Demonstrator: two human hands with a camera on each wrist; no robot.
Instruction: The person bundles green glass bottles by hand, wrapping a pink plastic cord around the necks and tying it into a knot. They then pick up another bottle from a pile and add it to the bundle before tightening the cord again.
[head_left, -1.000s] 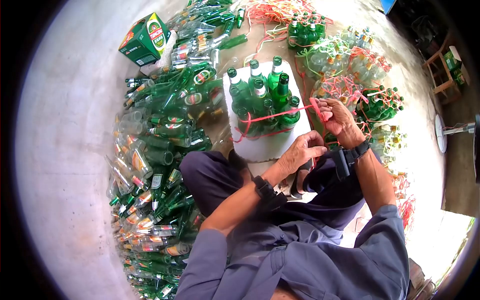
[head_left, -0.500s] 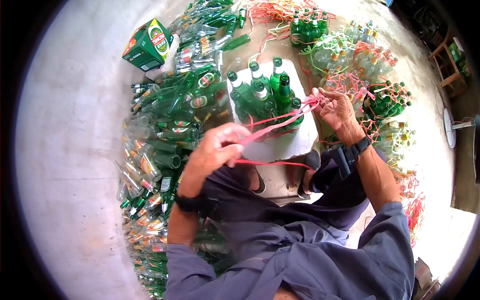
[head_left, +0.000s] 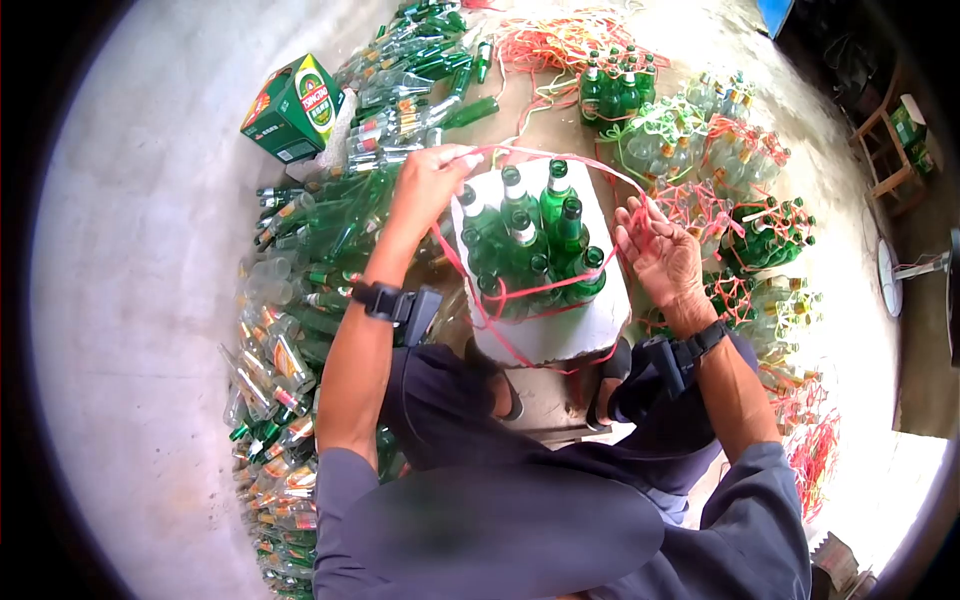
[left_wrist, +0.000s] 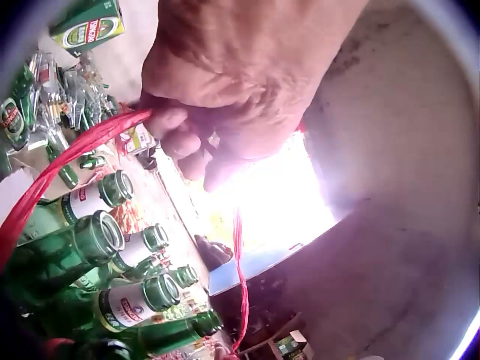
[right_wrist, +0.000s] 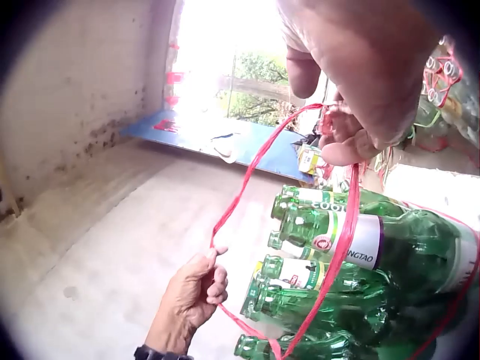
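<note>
Several green glass beer bottles point(head_left: 522, 232) stand upright in a tight cluster on a white board point(head_left: 545, 342) in front of me. A red plastic strap point(head_left: 560, 157) makes a wide loop over and around them, and another stretch of it crosses the near bottles. Left of the far bottle necks, my left hand point(head_left: 425, 190) pinches the strap; in the left wrist view the strap point(left_wrist: 82, 142) runs from its fingers. My right hand point(head_left: 662, 262), palm up at the right of the cluster, holds the strap in curled fingers. The strap point(right_wrist: 247, 184) arcs between both hands in the right wrist view.
Loose bottles point(head_left: 290, 350) lie heaped along the left wall. A green beer carton point(head_left: 297, 108) sits beyond them. Red and yellow straps point(head_left: 560, 38) are piled at the back. Tied bottle bundles point(head_left: 615, 90) stand on the right, with a fan point(head_left: 888, 262) farther out.
My left hand has swung from near the right hand to the near left, then up to the far left of the bottles, spreading the strap into a loop. The right hand has lowered slightly.
</note>
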